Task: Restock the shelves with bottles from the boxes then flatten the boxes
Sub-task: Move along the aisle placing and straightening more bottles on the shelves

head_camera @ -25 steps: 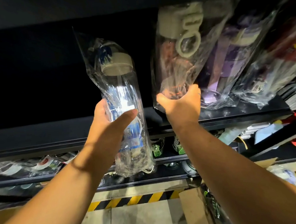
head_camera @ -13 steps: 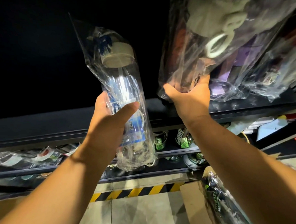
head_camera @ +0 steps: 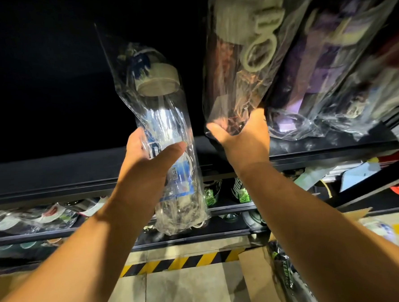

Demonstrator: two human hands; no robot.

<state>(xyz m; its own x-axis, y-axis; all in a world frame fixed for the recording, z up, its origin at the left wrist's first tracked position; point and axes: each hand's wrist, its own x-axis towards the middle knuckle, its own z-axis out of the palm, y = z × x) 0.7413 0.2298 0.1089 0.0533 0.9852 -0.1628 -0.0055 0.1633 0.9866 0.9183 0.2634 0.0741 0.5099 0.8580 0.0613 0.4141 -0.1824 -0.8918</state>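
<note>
Restocking under dim light: at the left of the frame the top shelf (head_camera: 54, 169) runs as a dark ledge. Just left of centre, the person's left hand (head_camera: 152, 158) has thumb and fingers wrapped round the middle of a clear bottle (head_camera: 161, 120). The bottle is sealed in a loose plastic bag, cap uppermost, and is held in the air in front of that ledge. At centre, the right hand (head_camera: 242, 136) curls its thumb and fingers under the base of a dark bagged bottle (head_camera: 236, 78). That bottle leans right against a purple bagged bottle (head_camera: 317, 73); whether its base sits on the shelf cannot be told. A cardboard box (head_camera: 255, 278) holding more stock stands at the lower right. The step appears to be shelving the clear bottle beside the leaning row. Done well, its base would be lifted clear of the ledge's front edge with the slack bag kept from snagging. It would then be set flat just left of the dark one, the right hand bracing that row until the newcomer stands alone.
</note>
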